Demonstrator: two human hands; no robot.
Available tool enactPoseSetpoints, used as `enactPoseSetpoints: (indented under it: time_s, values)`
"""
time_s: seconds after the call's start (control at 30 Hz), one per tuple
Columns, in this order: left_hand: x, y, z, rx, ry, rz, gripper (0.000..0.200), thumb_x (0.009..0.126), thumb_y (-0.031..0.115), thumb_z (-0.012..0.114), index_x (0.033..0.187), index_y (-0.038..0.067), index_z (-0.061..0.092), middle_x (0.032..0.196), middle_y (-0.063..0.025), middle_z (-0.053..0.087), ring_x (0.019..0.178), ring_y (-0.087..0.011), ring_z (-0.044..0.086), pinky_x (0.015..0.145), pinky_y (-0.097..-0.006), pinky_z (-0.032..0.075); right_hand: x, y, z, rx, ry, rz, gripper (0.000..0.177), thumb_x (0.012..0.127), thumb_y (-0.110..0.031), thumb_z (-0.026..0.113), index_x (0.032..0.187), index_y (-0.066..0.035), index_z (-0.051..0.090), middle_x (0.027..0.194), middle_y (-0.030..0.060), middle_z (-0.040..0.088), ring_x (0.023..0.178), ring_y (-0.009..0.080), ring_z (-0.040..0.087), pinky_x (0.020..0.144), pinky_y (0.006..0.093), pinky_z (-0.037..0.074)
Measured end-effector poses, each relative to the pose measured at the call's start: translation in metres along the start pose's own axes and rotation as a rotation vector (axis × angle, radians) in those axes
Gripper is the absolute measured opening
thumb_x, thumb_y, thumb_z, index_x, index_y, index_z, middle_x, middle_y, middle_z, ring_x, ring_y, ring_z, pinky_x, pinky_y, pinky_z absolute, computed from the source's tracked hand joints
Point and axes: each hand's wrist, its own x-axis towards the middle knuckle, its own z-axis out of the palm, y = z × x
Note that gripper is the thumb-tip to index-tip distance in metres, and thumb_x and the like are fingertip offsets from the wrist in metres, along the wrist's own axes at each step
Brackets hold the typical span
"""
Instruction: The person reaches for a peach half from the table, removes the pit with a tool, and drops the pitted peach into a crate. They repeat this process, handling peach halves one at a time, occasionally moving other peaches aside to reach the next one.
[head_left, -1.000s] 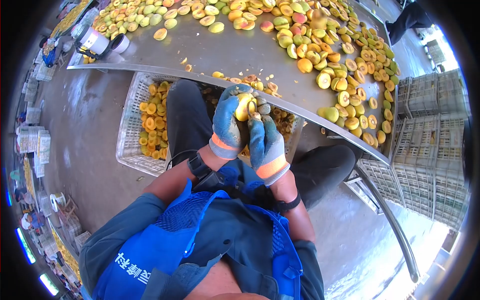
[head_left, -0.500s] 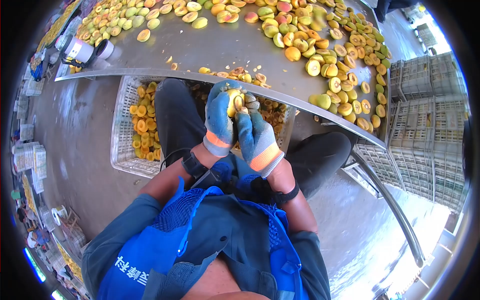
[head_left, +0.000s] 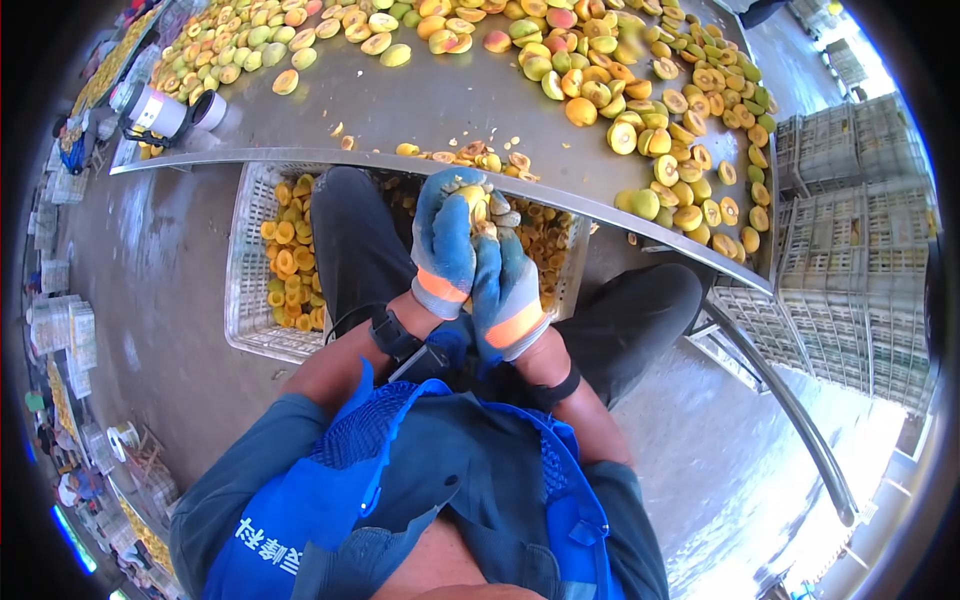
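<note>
My left hand point(head_left: 445, 230), in a blue-coated work glove with an orange band, is closed around a yellow peach half point(head_left: 479, 206). My right hand point(head_left: 505, 285), gloved alike, presses against the same fruit from the right, its fingers closed together. Most of the fruit is hidden by the gloves, and whether a small tool is in the right hand cannot be made out. Both hands are just in front of the metal table edge, above my lap. Below them stands a white crate point(head_left: 240, 285) holding yellow peach halves point(head_left: 292, 255).
The metal table point(head_left: 330, 110) carries many cut fruits point(head_left: 640, 120) along its back and right side, with scraps near the front edge. A white container point(head_left: 155, 110) lies at the left. Stacked crates point(head_left: 850, 240) stand at the right, beside a curved metal bar point(head_left: 790, 410).
My right hand has shifted slightly left, its thumb and fingers now upright against the fruit. The peach half has turned in my left hand and shows less of its cut face.
</note>
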Motion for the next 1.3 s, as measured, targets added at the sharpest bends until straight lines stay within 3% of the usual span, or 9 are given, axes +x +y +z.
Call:
enactPoseSetpoints:
  time_s: [0.13,0.23,0.33,0.43,0.8,0.9,1.0,1.03,1.3]
  values:
    - [-0.001,-0.001,-0.007,-0.066,0.006,-0.007,0.025,0.100,0.010,0.042,0.124,0.009,0.049,0.107,-0.0107,0.059,0.095,-0.0212,0.063,0.088,-0.0391,0.060,-0.004,0.001,0.002,-0.096,-0.095,0.015,0.051,0.086,0.000,0.061,0.135,0.008,0.048,0.123,0.0354,0.057,0.093,0.0476,0.067,0.073,0.0506,0.056]
    - [-0.001,-0.003,-0.011,0.077,-0.004,0.059,0.026,0.099,0.006,0.041,0.124,0.009,0.048,0.109,-0.0107,0.059,0.096,-0.0211,0.063,0.089,-0.0388,0.060,0.000,-0.009,-0.002,0.026,-0.079,0.117,0.049,0.089,-0.001,0.059,0.136,0.007,0.048,0.125,0.0345,0.057,0.094,0.0475,0.067,0.075,0.0496,0.056]
    - [-0.003,0.003,-0.008,0.172,-0.025,0.123,0.027,0.098,0.005,0.041,0.123,0.009,0.049,0.110,-0.0108,0.059,0.097,-0.0214,0.062,0.090,-0.0383,0.059,-0.007,0.000,0.005,-0.136,-0.002,-0.125,0.037,0.100,-0.013,0.051,0.133,0.005,0.051,0.110,0.0320,0.063,0.090,0.0471,0.067,0.073,0.0498,0.055]
    - [-0.005,0.008,-0.008,-0.057,0.003,0.006,0.025,0.099,0.010,0.039,0.122,0.008,0.050,0.109,-0.0115,0.060,0.097,-0.0221,0.063,0.090,-0.0385,0.058,0.003,-0.012,-0.001,0.035,-0.048,0.015,0.039,0.106,-0.028,0.046,0.127,0.003,0.053,0.088,0.0321,0.067,0.077,0.0501,0.066,0.062,0.0532,0.053]
    - [0.000,0.007,-0.012,-0.001,0.046,-0.025,0.023,0.101,0.021,0.044,0.107,0.005,0.059,0.097,-0.0121,0.065,0.085,-0.0236,0.068,0.079,-0.0368,0.060,0.006,-0.015,-0.009,0.181,-0.222,0.283,0.040,0.107,-0.030,0.045,0.123,0.004,0.056,0.084,0.0316,0.067,0.082,0.0506,0.067,0.068,0.0515,0.054]
    - [0.007,0.007,-0.017,-0.022,-0.016,-0.138,0.024,0.102,0.020,0.043,0.102,0.003,0.060,0.091,-0.0118,0.067,0.080,-0.0218,0.069,0.074,-0.0337,0.059,0.002,-0.014,-0.005,0.171,-0.196,0.316,0.031,0.108,-0.022,0.047,0.120,0.004,0.060,0.086,0.0175,0.068,0.077,0.0259,0.067,0.069,0.0365,0.052]
    - [0.012,0.011,-0.026,0.487,-0.156,0.102,0.028,0.104,0.023,0.042,0.100,0.002,0.061,0.084,-0.0114,0.069,0.074,-0.0203,0.069,0.070,-0.0318,0.057,0.005,-0.021,-0.012,0.326,-0.283,0.478,0.032,0.109,-0.023,0.048,0.122,0.003,0.061,0.084,0.0089,0.066,0.076,0.0147,0.062,0.066,0.0302,0.050]
    - [0.012,0.004,-0.028,0.286,-0.062,-0.091,0.031,0.105,0.024,0.042,0.097,0.001,0.062,0.081,-0.0112,0.070,0.070,-0.0194,0.069,0.068,-0.0310,0.056,-0.002,-0.004,-0.002,0.487,-0.247,0.512,0.032,0.109,-0.024,0.050,0.124,0.001,0.062,0.082,0.0016,0.063,0.076,0.0068,0.057,0.064,0.0243,0.047]
    - [0.020,0.004,-0.048,0.384,-0.333,-0.156,0.021,0.101,0.022,0.053,0.099,0.003,0.062,0.086,-0.0113,0.069,0.075,-0.0236,0.068,0.072,-0.0340,0.057,0.010,-0.020,-0.029,0.722,-0.454,0.904,0.037,0.108,-0.041,0.047,0.097,-0.009,0.061,0.065,-0.0031,0.051,0.045,0.0067,0.043,0.039,0.0229,0.031]
